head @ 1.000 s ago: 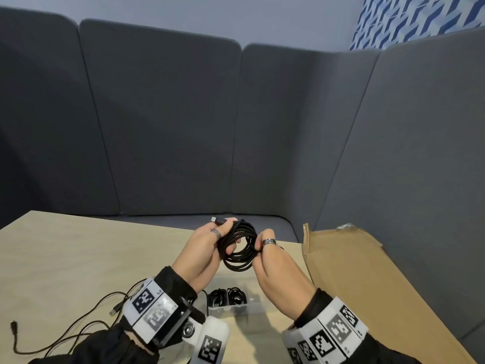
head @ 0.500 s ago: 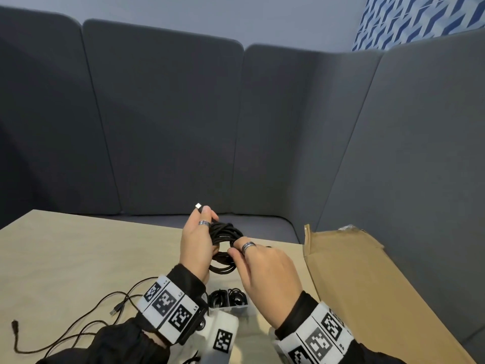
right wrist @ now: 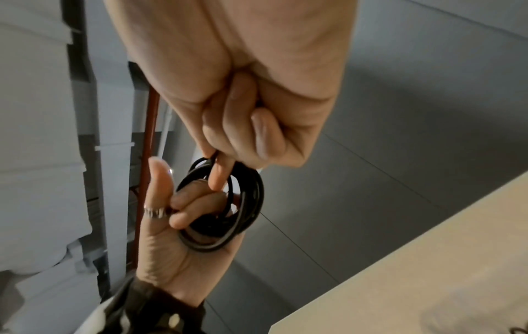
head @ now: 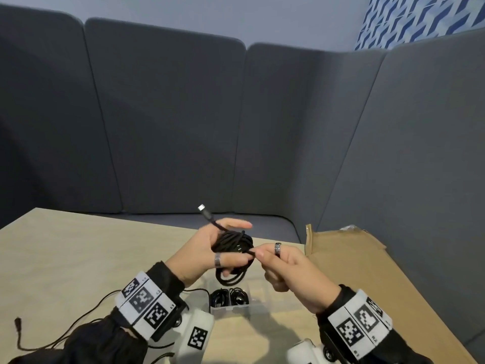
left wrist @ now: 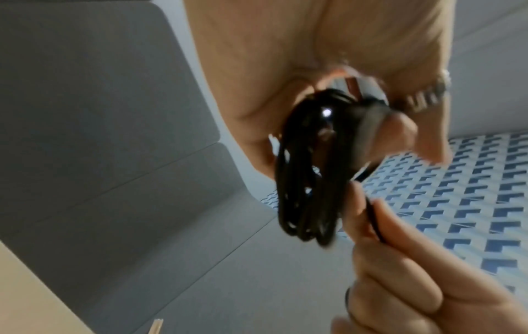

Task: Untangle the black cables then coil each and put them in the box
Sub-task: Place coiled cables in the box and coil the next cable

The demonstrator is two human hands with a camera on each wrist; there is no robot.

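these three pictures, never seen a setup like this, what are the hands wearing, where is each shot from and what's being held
No robot here: a person works bare-handed, wearing wrist bands with black-and-white square markers and small cameras. The wide picture comes from a head camera looking down; the two close, odd-angled ones look along each wrist at the fingers.

The left hand grips a coiled black cable, its metal-tipped plug poking up. The right hand pinches one strand of that cable beside the coil.

On the pale wooden table lie loose thin black cables, a small clear plastic box already holding coiled cables, and a flat brown cardboard sheet. Grey padded panels stand behind.
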